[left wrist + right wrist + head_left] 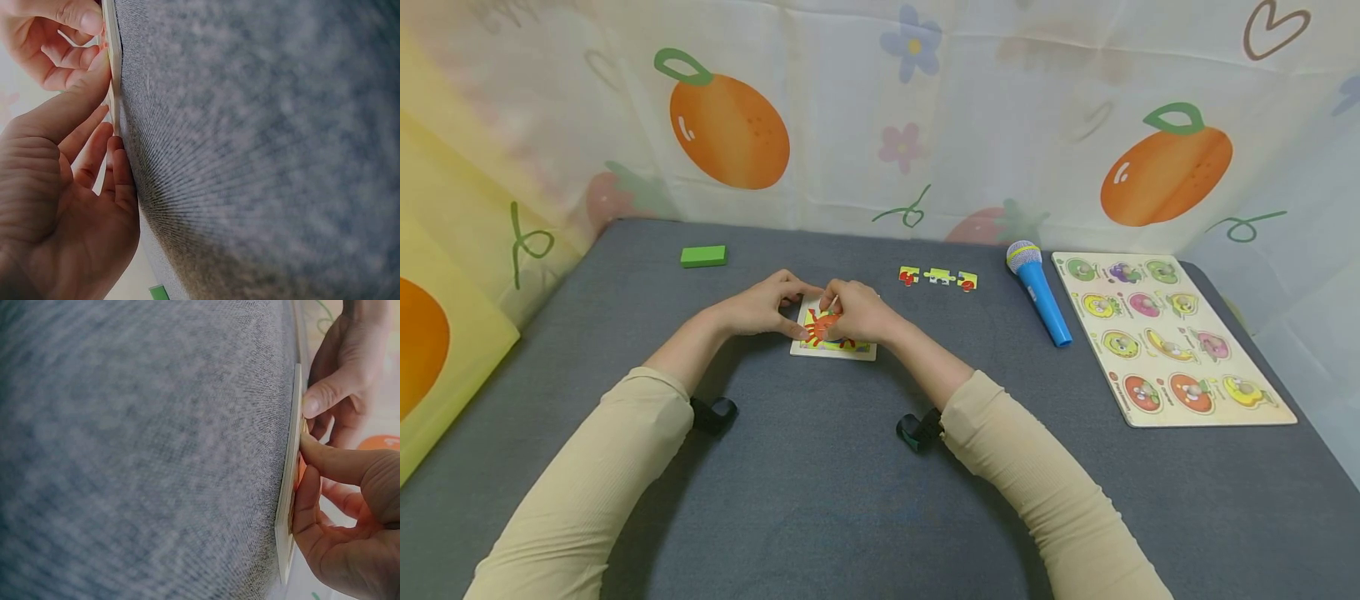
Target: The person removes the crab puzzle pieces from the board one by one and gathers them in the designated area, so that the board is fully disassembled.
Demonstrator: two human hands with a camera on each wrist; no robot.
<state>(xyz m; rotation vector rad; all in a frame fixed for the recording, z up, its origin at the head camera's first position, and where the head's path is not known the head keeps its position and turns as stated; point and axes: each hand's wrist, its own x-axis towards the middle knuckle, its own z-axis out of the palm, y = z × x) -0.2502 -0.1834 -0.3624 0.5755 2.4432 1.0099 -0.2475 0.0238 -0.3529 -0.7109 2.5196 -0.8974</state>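
Note:
A small jigsaw puzzle (811, 327) with a red crab on yellow lies in a pale wooden tray (832, 353) on the table. My left hand (767, 304) grips its left side, thumb on the picture and fingers at the edge. My right hand (861, 312) bends over the puzzle from the right. In the right wrist view, the right thumb and forefinger touch the picture side of the tray (286, 506); I cannot tell whether they pinch a piece. The hands cover the back of the picture.
Three loose yellow-and-red puzzle pieces (939, 277) lie behind and right of the tray. Farther right are a blue toy microphone (1042, 296) and a wooden fruit puzzle board (1101, 340). A green block (703, 256) sits at the back left. A printed curtain (842, 100) hangs behind the table.

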